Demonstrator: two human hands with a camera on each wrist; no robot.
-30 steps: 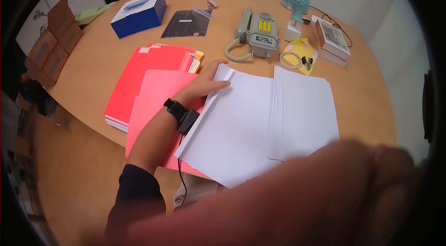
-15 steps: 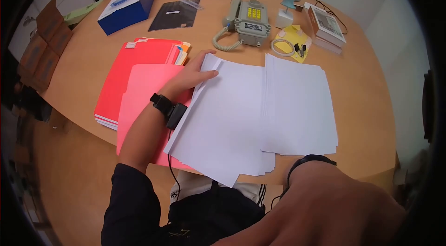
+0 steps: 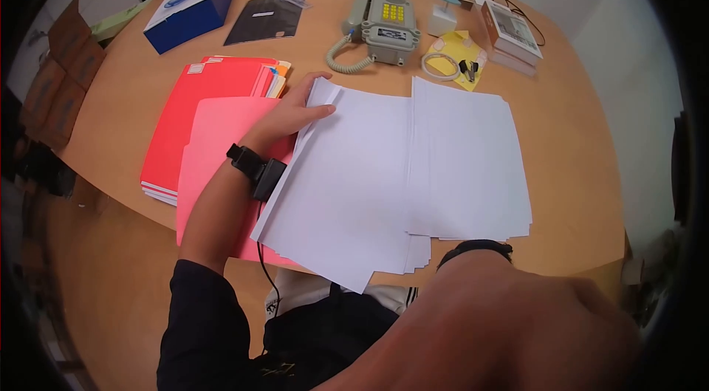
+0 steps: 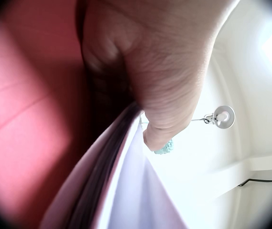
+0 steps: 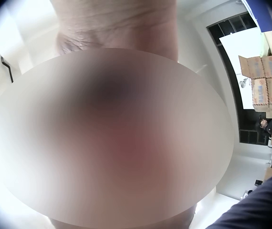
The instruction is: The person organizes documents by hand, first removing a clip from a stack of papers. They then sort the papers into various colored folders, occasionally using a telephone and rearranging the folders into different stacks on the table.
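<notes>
My left hand [image 3: 292, 114] grips the left edge of a stack of white paper [image 3: 347, 169], near its far corner. Its thumb lies over the top sheet, while the other fingers go behind the edge; the left wrist view shows the raised paper edges [image 4: 121, 167] against the palm. A second stack of white paper [image 3: 469, 162] overlaps the first on the right. Under the left forearm is a pink folder [image 3: 225, 121]. Close to the head camera, my right hand [image 3: 557, 324] is lifted in front of the near table edge, its back showing and its fingers hidden.
Red folders [image 3: 177, 118] are piled at the left. Farther back are a blue box [image 3: 199, 18], a dark sheet [image 3: 262, 20], a grey telephone [image 3: 391, 29] with a coiled cord, a yellow packet [image 3: 454, 51] with a white ring-shaped cable, and books [image 3: 509, 29].
My right hand, a blur across the lower view at first, has drawn back so the paper's near edge shows. The head view has shifted slightly; my left hand keeps its grip on the paper.
</notes>
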